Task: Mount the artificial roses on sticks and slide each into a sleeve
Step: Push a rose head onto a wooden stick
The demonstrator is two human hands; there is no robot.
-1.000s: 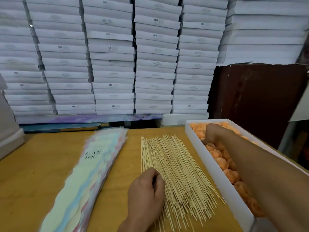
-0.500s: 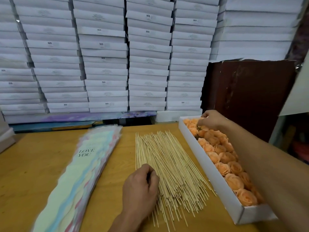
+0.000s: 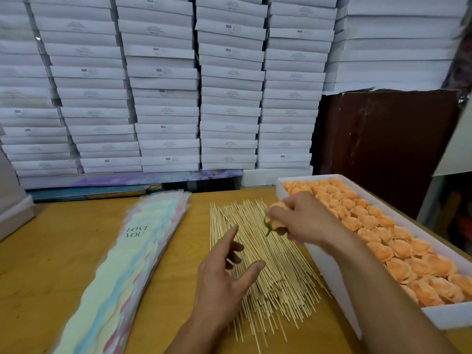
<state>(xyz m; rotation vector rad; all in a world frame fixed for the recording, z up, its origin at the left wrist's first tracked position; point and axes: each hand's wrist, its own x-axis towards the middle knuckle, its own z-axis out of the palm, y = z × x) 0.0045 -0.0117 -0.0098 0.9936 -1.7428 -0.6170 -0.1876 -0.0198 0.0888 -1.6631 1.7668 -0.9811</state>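
A pile of thin wooden sticks [image 3: 278, 274] lies fanned out in the middle of the wooden table. My right hand [image 3: 304, 218] hovers over the far end of the pile and grips one orange rose [image 3: 273, 216] with a green base. My left hand [image 3: 223, 273] hangs above the near part of the pile, forefinger and thumb spread apart, with no stick visible in it. A long white box [image 3: 329, 273] on the right holds several rows of orange roses [image 3: 398, 249]. On the left lies a stack of pastel sleeves [image 3: 132, 259] printed "LOVE YOU".
Tall stacks of flat white boxes [image 3: 166, 85] form a wall behind the table. A dark brown board [image 3: 383, 139] stands at the back right. A grey box corner [image 3: 15, 213] sits at the far left edge.
My right hand has lifted a rose out of the box and carried it left over the sticks. My left hand has risen off the pile and its fingers have spread.
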